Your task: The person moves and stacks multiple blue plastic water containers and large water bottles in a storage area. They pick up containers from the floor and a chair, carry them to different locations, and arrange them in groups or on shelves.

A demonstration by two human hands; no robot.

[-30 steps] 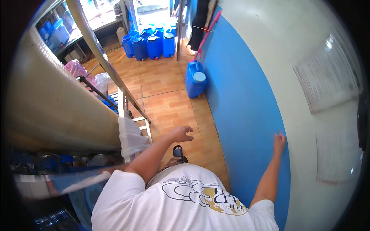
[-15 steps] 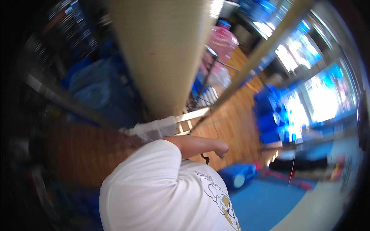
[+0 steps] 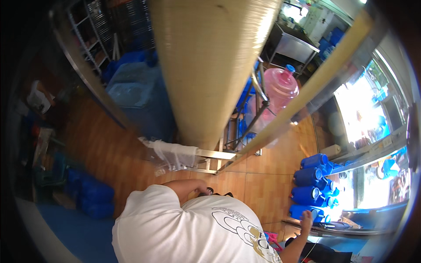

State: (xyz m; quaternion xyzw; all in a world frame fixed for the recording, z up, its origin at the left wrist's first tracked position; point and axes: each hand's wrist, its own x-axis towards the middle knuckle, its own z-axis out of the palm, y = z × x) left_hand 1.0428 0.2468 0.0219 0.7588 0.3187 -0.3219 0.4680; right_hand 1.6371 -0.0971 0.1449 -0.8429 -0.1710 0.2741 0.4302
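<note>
My left forearm bends in front of my waist. My left hand (image 3: 201, 187) is small in view beside my white shirt (image 3: 175, 223), next to a small dark shape on the floor, and its fingers do not show clearly. At the lower right, my right hand (image 3: 306, 220) is raised with fingers stretched upward and nothing visible in it. Behind it lie several stacked blue jugs (image 3: 305, 193); I cannot tell whether the hand touches one. A tall beige column (image 3: 201, 65), shiny like plastic wrap, stands ahead of me, with crumpled clear plastic (image 3: 173, 154) at its foot.
Beige posts (image 3: 315, 83) and a low frame (image 3: 217, 154) surround the column. A pink water bottle (image 3: 280, 90) with a blue cap stands right of it, a large blue container (image 3: 136, 96) left. More blue jugs (image 3: 90, 193) lie lower left. A metal table (image 3: 291, 44) stands far back.
My left arm has drawn back from reaching rightward to bending at my waist. My right hand has come into view. The view has shifted, and the single blue jug near my body no longer shows.
</note>
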